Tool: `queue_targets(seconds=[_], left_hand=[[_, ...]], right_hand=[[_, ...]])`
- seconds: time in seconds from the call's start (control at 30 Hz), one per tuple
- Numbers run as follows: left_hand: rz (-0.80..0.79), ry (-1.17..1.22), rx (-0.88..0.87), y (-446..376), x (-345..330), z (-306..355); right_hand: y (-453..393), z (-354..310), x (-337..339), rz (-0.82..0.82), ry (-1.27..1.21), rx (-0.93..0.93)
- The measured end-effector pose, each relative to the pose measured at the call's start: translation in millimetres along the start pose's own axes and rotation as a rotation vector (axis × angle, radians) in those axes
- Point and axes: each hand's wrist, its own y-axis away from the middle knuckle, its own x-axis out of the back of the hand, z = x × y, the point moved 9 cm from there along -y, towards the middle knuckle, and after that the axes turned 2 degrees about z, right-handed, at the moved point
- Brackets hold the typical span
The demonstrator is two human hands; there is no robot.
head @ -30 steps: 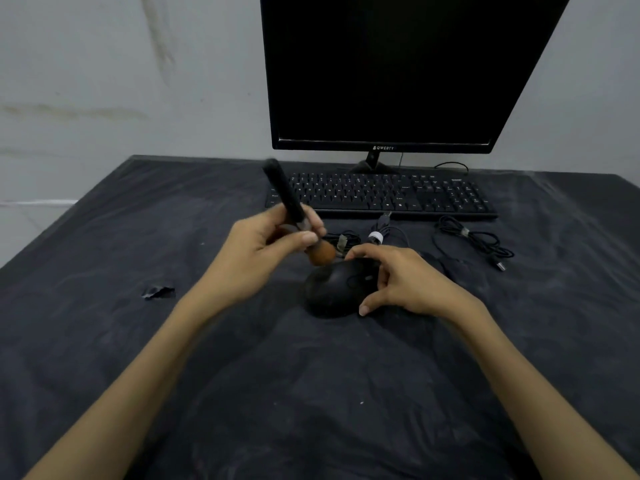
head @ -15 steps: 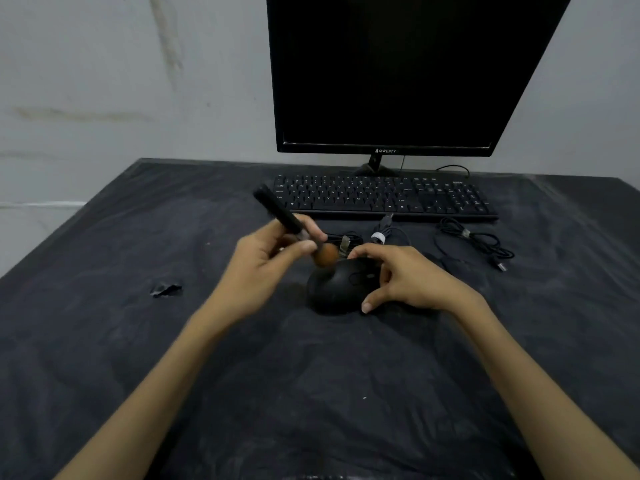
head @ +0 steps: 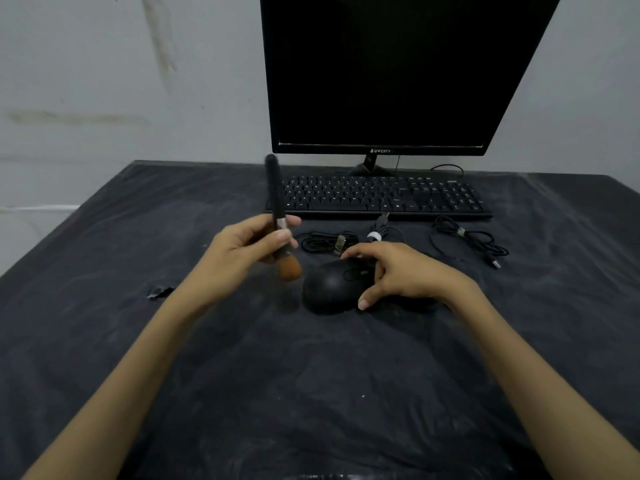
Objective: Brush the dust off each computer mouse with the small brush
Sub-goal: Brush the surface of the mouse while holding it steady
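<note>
Standing near-upright, bristles down, the brush (head: 279,216) sits in the left hand (head: 242,247)'s grip; right hand (head: 398,271) holds the mouse (head: 332,285).

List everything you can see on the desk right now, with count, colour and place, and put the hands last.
Mouse: 1, black, centre of the desk, under the right hand.
Brush: 1, black handle, brown bristles, held nearly upright just left of the mouse, bristles off it.
Keyboard: 1, black, behind the mouse, in front of the monitor.
Monitor: 1, black, screen dark, at the back.
Cable bundles: 3, black, in a row between keyboard and mouse, one at far right.
Scrap: 1, dark, left part of the desk.
Desk cover: 1, dark grey, dusty, over the whole top.
Left hand: grips the brush.
Right hand: holds the mouse by its sides.
</note>
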Motion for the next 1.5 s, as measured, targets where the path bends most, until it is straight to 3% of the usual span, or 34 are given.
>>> queue_targets(seconds=[0.27,0.47,0.6,0.8,0.97,1.1,1.27,1.37,1.5], left_hand=[[-0.084,-0.053,0.076,-28.0,-45.7,1.3],[-0.272,-0.156,-0.048,-29.7,-76.1,26.4],[-0.270,-0.215,-0.184,-28.8,-94.0,38.4],[-0.217,-0.325,-0.101,-19.9,-63.8,-3.8],[-0.195,-0.569,0.029,1.6,-47.2,-48.3],[-0.066,-0.580,-0.038,3.6,-48.5,-45.0],[0.033,-0.536,-0.092,5.2,-45.4,-39.3],[0.067,-0.435,-0.071,6.1,-42.1,-39.3],[0.099,-0.251,-0.088,7.2,-40.8,-31.6]], right_hand=[[7.5,-1.0,2.4,0.042,0.030,0.012],[34.7,-9.0,30.1,0.277,-0.724,-0.003],[35.6,-5.9,11.8,0.283,-0.786,-0.039],[48.3,28.5,26.9,0.494,-0.957,-0.033],[45.2,24.1,22.6,0.584,-0.916,0.026],[36.8,9.5,14.8,0.677,-0.797,0.088],[41.6,-20.5,-10.4,0.730,-0.354,0.227],[42.9,-20.5,-1.0,0.630,-0.425,0.179],[55.5,-5.3,33.9,0.853,-0.498,0.123]])
